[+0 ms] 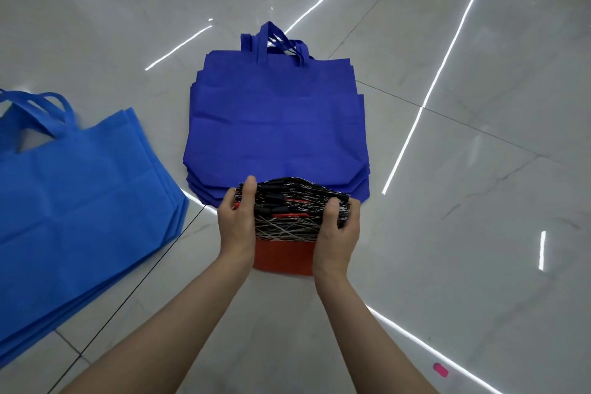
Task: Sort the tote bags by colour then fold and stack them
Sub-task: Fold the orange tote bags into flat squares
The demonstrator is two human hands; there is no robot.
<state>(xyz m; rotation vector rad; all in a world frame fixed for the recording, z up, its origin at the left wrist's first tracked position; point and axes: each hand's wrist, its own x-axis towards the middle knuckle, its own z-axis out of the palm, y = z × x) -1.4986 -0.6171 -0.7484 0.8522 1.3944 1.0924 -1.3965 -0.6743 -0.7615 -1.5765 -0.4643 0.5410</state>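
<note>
Fingers of left hand [236,224] and right hand [339,233] clasp opposite ends of black-and-red bag bundle [286,222], its long axis crosswise, at near edge of dark-blue stack [275,125].

Bright overhead glare streaks the glossy floor [463,249] (edges bowed).

Lt-blue bag stack [80,189] cut off left.

Two tote-bag stacks are counted: one dark blue stack [276,125], one light blue stack [80,201]. One folded black-and-red bundle [287,224] and one pink scrap [440,370] are seen.
</note>
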